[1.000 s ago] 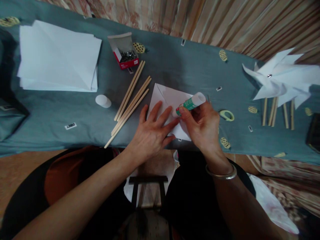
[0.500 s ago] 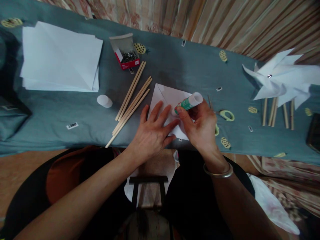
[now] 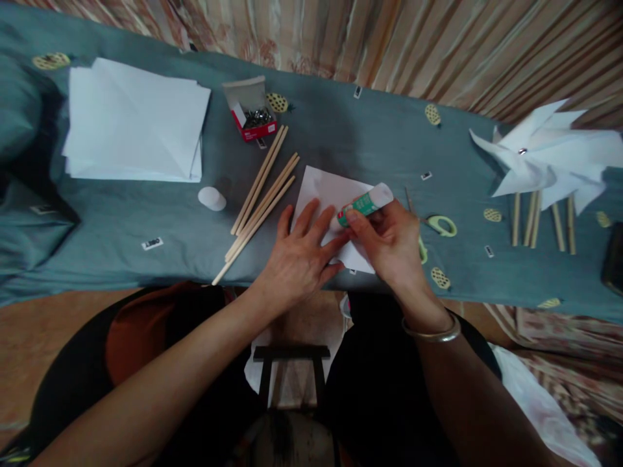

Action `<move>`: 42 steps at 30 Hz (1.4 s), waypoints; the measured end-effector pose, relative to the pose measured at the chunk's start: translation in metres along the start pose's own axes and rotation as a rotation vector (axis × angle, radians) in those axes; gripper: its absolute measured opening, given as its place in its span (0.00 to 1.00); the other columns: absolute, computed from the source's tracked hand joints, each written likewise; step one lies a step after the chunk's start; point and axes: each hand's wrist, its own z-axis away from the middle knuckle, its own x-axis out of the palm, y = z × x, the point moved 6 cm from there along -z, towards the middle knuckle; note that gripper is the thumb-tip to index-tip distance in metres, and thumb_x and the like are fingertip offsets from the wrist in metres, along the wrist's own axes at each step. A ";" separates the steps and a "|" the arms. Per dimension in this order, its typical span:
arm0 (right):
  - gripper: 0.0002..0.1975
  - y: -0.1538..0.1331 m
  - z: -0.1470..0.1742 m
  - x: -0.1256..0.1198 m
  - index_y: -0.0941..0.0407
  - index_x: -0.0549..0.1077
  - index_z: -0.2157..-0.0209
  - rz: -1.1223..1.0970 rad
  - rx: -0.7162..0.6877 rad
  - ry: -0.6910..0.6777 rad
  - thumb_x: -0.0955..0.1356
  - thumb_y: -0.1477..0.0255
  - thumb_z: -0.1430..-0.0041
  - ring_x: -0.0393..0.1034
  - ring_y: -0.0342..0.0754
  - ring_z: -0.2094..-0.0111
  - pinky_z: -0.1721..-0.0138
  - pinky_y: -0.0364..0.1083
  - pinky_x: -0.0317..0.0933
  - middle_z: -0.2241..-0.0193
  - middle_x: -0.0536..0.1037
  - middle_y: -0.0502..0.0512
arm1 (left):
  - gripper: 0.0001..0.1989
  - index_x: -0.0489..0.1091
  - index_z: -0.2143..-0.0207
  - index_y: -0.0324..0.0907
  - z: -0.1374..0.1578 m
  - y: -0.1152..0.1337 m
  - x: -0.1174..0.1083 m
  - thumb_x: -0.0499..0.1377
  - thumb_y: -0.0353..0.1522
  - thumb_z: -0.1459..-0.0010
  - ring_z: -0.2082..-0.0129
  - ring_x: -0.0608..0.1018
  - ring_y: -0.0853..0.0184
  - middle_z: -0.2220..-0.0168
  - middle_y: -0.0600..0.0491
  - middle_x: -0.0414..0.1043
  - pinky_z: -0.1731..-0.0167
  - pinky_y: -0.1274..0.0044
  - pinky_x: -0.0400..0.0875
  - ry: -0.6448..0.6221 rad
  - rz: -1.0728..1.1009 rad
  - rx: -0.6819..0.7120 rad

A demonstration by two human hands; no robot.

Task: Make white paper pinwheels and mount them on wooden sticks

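Observation:
My left hand (image 3: pixel 300 254) lies with fingers spread on a white sheet of paper (image 3: pixel 327 183), pressing it against the cloth. In my right hand (image 3: pixel 392 241) is a green and white glue stick (image 3: pixel 366 204), tilted, its lower end down at the paper close to my left fingertips. Just right of that hand are green-handled scissors (image 3: pixel 440 225), partly hidden behind it. Several wooden sticks (image 3: pixel 263 194) lie to the left of the paper. A white cap (image 3: pixel 212 198) rests on the cloth beyond them.
A stack of white paper (image 3: pixel 136 123) lies at the back left. An opened red box of metal pins (image 3: pixel 256 120) stands behind the sticks. White paper pinwheels (image 3: pixel 530 152) on sticks lie at the right. A dark object (image 3: pixel 612 259) sits at the right edge of the blue-green tablecloth (image 3: pixel 379 149).
The glue stick has shifted slightly left over the paper and leans a bit lower. My left hand still holds the sheet down. The whole view has shifted slightly.

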 end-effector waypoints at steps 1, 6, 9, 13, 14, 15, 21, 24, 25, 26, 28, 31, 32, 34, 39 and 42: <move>0.15 0.004 -0.001 -0.001 0.51 0.72 0.66 -0.093 0.049 -0.010 0.72 0.55 0.46 0.73 0.45 0.74 0.72 0.46 0.71 0.74 0.78 0.48 | 0.24 0.66 0.41 0.50 0.000 0.000 0.000 0.57 0.44 0.38 0.32 0.54 0.44 0.33 0.43 0.56 0.38 0.46 0.47 0.002 -0.004 0.001; 0.15 0.013 -0.007 -0.020 0.53 0.71 0.70 -0.430 0.222 0.010 0.70 0.55 0.44 0.70 0.41 0.78 0.77 0.41 0.68 0.74 0.77 0.47 | 0.24 0.66 0.42 0.51 0.002 0.000 0.000 0.58 0.45 0.39 0.32 0.55 0.44 0.34 0.43 0.57 0.39 0.46 0.49 0.024 -0.007 0.009; 0.13 0.010 -0.012 -0.032 0.52 0.71 0.69 -0.487 0.186 0.007 0.67 0.56 0.41 0.74 0.43 0.73 0.73 0.43 0.71 0.71 0.78 0.48 | 0.26 0.63 0.40 0.47 0.004 0.003 -0.009 0.57 0.45 0.38 0.32 0.55 0.46 0.34 0.42 0.56 0.38 0.48 0.50 0.054 0.021 0.048; 0.11 0.009 -0.012 -0.034 0.51 0.72 0.69 -0.591 0.179 -0.010 0.67 0.58 0.40 0.77 0.45 0.69 0.68 0.46 0.74 0.70 0.80 0.48 | 0.21 0.64 0.42 0.41 0.014 -0.012 -0.045 0.52 0.40 0.34 0.38 0.65 0.54 0.40 0.41 0.65 0.39 0.58 0.59 0.224 0.032 0.072; 0.10 0.009 -0.011 -0.034 0.51 0.72 0.69 -0.639 0.191 -0.005 0.68 0.59 0.41 0.77 0.44 0.69 0.67 0.45 0.74 0.70 0.80 0.48 | 0.20 0.65 0.43 0.40 0.018 -0.022 -0.057 0.52 0.38 0.34 0.42 0.68 0.56 0.44 0.42 0.68 0.42 0.61 0.63 0.293 0.024 0.048; 0.09 0.009 -0.010 -0.033 0.51 0.73 0.69 -0.689 0.212 -0.003 0.69 0.60 0.42 0.77 0.43 0.69 0.67 0.44 0.74 0.69 0.81 0.47 | 0.18 0.66 0.44 0.42 0.023 -0.035 -0.068 0.52 0.36 0.34 0.46 0.71 0.58 0.47 0.43 0.70 0.45 0.63 0.66 0.349 0.001 -0.013; 0.08 0.004 0.000 -0.021 0.53 0.77 0.67 -0.909 0.381 -0.096 0.74 0.66 0.49 0.74 0.39 0.74 0.70 0.38 0.72 0.70 0.81 0.47 | 0.21 0.72 0.48 0.40 0.051 -0.111 -0.095 0.60 0.38 0.43 0.50 0.72 0.51 0.51 0.43 0.73 0.50 0.60 0.68 0.333 -0.090 -0.366; 0.10 0.001 0.003 -0.015 0.54 0.77 0.67 -0.990 0.435 -0.126 0.76 0.69 0.52 0.73 0.37 0.75 0.71 0.34 0.71 0.71 0.82 0.47 | 0.18 0.74 0.51 0.40 0.055 -0.127 -0.086 0.58 0.34 0.44 0.51 0.74 0.54 0.53 0.44 0.74 0.49 0.64 0.68 0.244 0.016 -0.443; 0.10 0.001 0.003 -0.012 0.54 0.77 0.67 -1.005 0.445 -0.134 0.77 0.69 0.53 0.74 0.37 0.75 0.71 0.33 0.71 0.71 0.82 0.46 | 0.17 0.75 0.53 0.41 0.056 -0.129 -0.084 0.57 0.33 0.44 0.53 0.75 0.55 0.54 0.45 0.75 0.49 0.65 0.69 0.244 0.054 -0.473; 0.10 0.001 0.004 -0.011 0.54 0.77 0.68 -1.010 0.450 -0.141 0.77 0.70 0.54 0.74 0.37 0.74 0.70 0.33 0.71 0.71 0.82 0.46 | 0.16 0.76 0.54 0.41 0.056 -0.131 -0.084 0.57 0.33 0.44 0.55 0.75 0.56 0.55 0.46 0.75 0.51 0.66 0.69 0.264 0.099 -0.507; 0.10 0.000 0.006 -0.007 0.54 0.77 0.68 -0.994 0.451 -0.161 0.78 0.71 0.54 0.76 0.38 0.73 0.67 0.34 0.73 0.71 0.82 0.46 | 0.15 0.77 0.56 0.42 0.058 -0.131 -0.088 0.59 0.35 0.45 0.61 0.76 0.60 0.58 0.47 0.76 0.55 0.69 0.70 0.371 0.254 -0.572; 0.12 -0.003 0.012 -0.003 0.53 0.78 0.67 -0.977 0.443 -0.189 0.78 0.73 0.55 0.79 0.41 0.71 0.64 0.38 0.76 0.71 0.82 0.47 | 0.17 0.77 0.60 0.41 0.057 -0.121 -0.091 0.67 0.39 0.52 0.69 0.76 0.67 0.68 0.53 0.76 0.64 0.75 0.71 0.592 0.770 -0.638; 0.13 -0.006 0.014 -0.001 0.53 0.78 0.66 -0.984 0.439 -0.200 0.79 0.74 0.56 0.79 0.42 0.70 0.64 0.39 0.76 0.70 0.82 0.47 | 0.18 0.77 0.62 0.41 0.054 -0.114 -0.086 0.69 0.39 0.55 0.71 0.76 0.69 0.69 0.54 0.76 0.65 0.76 0.71 0.596 0.990 -0.651; 0.16 -0.013 0.019 0.003 0.53 0.78 0.65 -1.013 0.424 -0.220 0.79 0.74 0.58 0.80 0.43 0.69 0.63 0.38 0.76 0.69 0.83 0.48 | 0.19 0.78 0.65 0.41 0.045 -0.095 -0.076 0.72 0.39 0.59 0.72 0.77 0.71 0.67 0.54 0.78 0.66 0.78 0.72 0.561 1.354 -0.690; 0.16 -0.028 0.024 0.012 0.55 0.79 0.66 -1.068 0.411 -0.269 0.80 0.73 0.60 0.81 0.44 0.69 0.64 0.36 0.75 0.69 0.84 0.49 | 0.19 0.79 0.68 0.42 0.025 -0.055 -0.058 0.77 0.34 0.67 0.69 0.80 0.70 0.68 0.54 0.80 0.64 0.78 0.76 0.400 1.704 -0.724; 0.16 -0.028 0.024 0.012 0.54 0.79 0.66 -1.068 0.418 -0.274 0.80 0.72 0.61 0.80 0.43 0.69 0.66 0.37 0.74 0.70 0.83 0.49 | 0.19 0.80 0.68 0.42 0.017 -0.045 -0.056 0.77 0.33 0.66 0.69 0.80 0.71 0.68 0.54 0.81 0.64 0.79 0.77 0.364 1.720 -0.685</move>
